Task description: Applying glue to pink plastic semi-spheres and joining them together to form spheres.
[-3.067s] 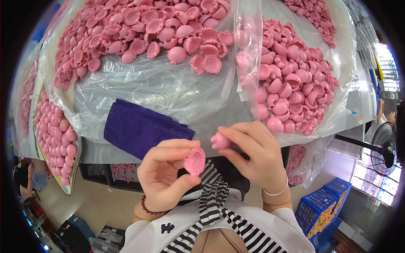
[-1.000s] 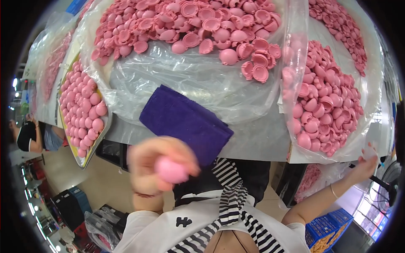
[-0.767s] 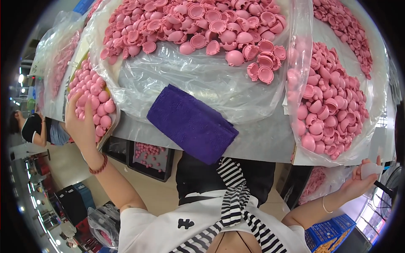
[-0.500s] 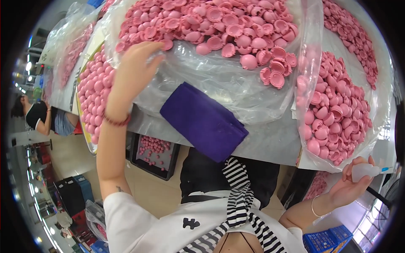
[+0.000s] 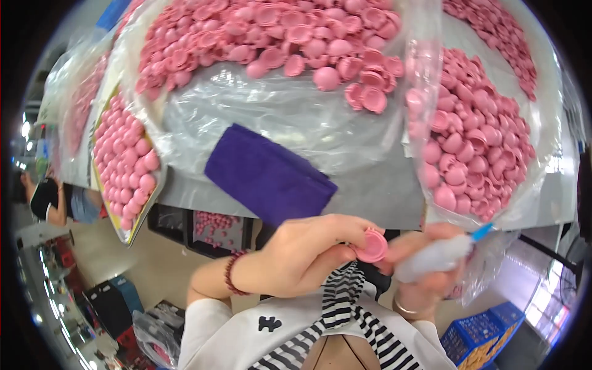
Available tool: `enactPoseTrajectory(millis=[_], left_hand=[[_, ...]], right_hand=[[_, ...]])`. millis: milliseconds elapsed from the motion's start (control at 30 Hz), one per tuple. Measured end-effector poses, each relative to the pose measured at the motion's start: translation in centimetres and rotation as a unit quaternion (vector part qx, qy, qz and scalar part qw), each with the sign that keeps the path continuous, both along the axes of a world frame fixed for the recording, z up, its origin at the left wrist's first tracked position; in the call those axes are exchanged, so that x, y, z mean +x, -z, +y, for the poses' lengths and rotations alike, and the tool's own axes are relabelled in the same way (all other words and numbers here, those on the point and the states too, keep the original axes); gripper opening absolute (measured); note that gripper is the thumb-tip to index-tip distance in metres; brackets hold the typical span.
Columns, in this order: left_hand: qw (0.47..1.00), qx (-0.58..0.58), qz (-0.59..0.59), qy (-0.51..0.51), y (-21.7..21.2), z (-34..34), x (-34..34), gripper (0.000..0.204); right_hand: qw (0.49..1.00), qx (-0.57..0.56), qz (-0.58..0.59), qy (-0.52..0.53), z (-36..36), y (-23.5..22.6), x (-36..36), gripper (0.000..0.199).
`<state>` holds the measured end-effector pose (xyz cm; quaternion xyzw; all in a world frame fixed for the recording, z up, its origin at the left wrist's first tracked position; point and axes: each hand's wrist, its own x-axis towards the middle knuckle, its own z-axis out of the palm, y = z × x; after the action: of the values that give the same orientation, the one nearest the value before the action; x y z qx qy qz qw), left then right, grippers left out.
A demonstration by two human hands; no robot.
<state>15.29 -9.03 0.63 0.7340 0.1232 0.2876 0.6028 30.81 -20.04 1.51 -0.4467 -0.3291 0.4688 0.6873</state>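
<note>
In front of my chest, my left hand [image 5: 299,256] pinches a pink plastic half-shell [image 5: 372,246], its round hollow side facing up. My right hand [image 5: 425,293] is wrapped around a white squeeze bottle [image 5: 435,258] with a blue tip [image 5: 481,232] pointing up and to the right. Its fingers are somewhat blurred and close beside the half-shell; whether they touch it I cannot tell. Beyond my hands a folded purple cloth [image 5: 265,172] lies at the table's near edge.
A large heap of pink half-shells [image 5: 296,34] lies on clear plastic sheeting at the back. Another pile [image 5: 478,142] sits in plastic at the right. A yellow-rimmed tray [image 5: 128,239] of pink balls stands left. Below the table is a black bin [image 5: 246,237]. A person [image 5: 52,197] is far left.
My left hand has come back from the heap with a pink half-shell. My right hand has brought the squeeze bottle inward from the right. The view has shifted slightly.
</note>
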Motion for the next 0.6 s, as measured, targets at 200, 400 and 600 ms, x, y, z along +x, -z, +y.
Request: enactPoseTrajectory(millis=[200, 400, 600], left_hand=[[0.931, -0.344, -0.112, -0.051, 1.8, -2.8, 1.0, 0.044], [0.935, -0.304, -0.18, 0.008, 3.0, -3.0, 0.8, 0.041], [0.95, -0.27, -0.149, -0.05, 2.4, -2.9, 0.7, 0.04]], right_hand=[[0.988, 0.001, -0.089, 0.126, 0.7, 1.1, -0.8, 0.062], [0.977, 0.165, -0.112, 0.081, 0.7, 1.7, 2.4, 0.046], [0.888, 0.265, -0.359, 0.114, 1.2, 1.0, 2.2, 0.061]])
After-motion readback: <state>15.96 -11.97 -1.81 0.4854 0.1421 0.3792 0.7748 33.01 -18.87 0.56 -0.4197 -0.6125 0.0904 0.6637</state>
